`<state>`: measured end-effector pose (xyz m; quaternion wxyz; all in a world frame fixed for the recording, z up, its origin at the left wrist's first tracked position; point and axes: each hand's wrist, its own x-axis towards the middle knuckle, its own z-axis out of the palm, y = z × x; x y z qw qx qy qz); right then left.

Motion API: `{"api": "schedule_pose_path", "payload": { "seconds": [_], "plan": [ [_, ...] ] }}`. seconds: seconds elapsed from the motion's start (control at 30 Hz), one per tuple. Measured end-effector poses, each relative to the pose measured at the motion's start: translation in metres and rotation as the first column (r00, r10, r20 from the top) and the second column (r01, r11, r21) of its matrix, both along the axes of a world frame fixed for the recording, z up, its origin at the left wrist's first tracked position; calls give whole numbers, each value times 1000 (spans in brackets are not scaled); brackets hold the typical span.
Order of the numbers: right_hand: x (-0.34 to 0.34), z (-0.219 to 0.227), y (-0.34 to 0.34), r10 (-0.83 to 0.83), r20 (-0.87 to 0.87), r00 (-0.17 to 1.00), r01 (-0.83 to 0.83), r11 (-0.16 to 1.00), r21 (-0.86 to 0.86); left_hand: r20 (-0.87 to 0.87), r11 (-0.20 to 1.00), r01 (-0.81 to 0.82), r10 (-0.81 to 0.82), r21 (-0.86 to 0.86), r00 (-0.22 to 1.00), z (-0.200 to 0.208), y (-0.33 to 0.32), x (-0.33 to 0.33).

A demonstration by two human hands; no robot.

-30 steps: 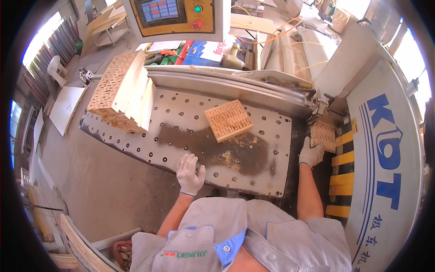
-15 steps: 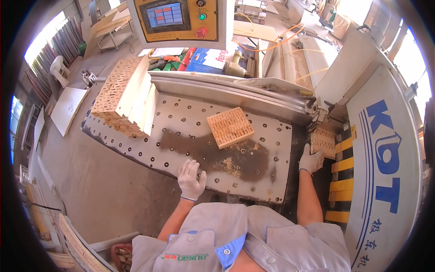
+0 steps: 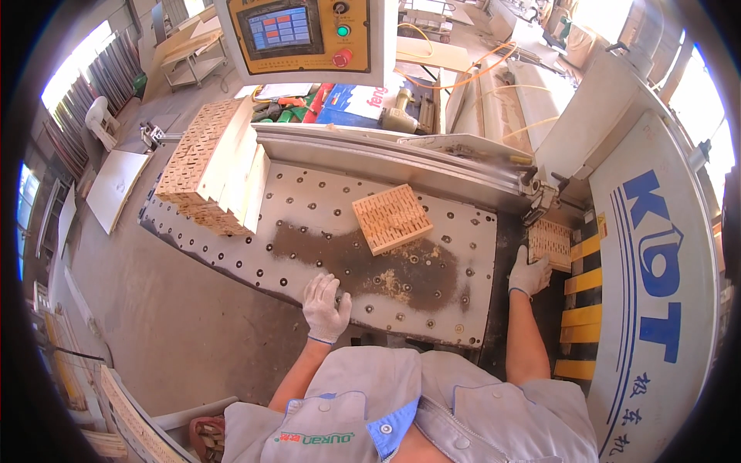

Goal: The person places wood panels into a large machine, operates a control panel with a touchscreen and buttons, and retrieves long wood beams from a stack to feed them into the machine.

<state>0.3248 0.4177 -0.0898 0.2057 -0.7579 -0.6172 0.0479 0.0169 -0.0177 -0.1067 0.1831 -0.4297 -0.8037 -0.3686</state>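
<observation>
My left hand (image 3: 326,310), in a whitish work glove, rests at the near edge of the metal table (image 3: 301,181), fingers stretched out and holding nothing. To the right, my gloved right hand (image 3: 530,273) is closed on the near left corner of a slotted wooden block (image 3: 549,241), thumb along its left side. This block sits beside the machine's yellow and black strips. Another slotted wooden block (image 3: 392,218) lies flat and alone at mid-table, apart from both hands. On the table's left end stands a tall stack of similar slotted wood pieces (image 3: 207,166).
A metal fence (image 3: 386,158) runs along the table's back, with a clamp fitting (image 3: 542,199) at its right end. Above hangs a control panel (image 3: 309,38). The large white machine housing (image 3: 656,270) borders the right side. Sawdust lies on the dark table patch (image 3: 394,282).
</observation>
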Motion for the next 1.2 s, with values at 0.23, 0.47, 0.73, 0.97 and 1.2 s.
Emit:
{"api": "schedule_pose_path", "payload": {
  "seconds": [0.23, 0.47, 0.73, 0.97, 1.2],
  "plan": [
    [-2, 4, -1, -4, 1, 1000, 4, 1000, -16, 0, 1000, 1, -1, -1, 1000, 0, -1, 0],
    [-1, 1, 0, -5, -15, 1000, 5, 1000, -12, -7, 1000, -4, 4, -2, 1000, -1, 0, 0],
    [0, -3, 0, -2, -8, 1000, 2, 1000, 28, -11, 1000, -6, 6, -2, 1000, 0, 0, 0],
    [0, -3, 0, 2, -11, 1000, -2, 999, 32, -18, 1000, -6, 7, 18, 1000, 6, 2, 1],
    [-3, 0, 2, -17, -6, 1000, 17, 1000, 6, 110, 905, 420, -426, 74, 898, 33, 47, 5]
  ]
}}
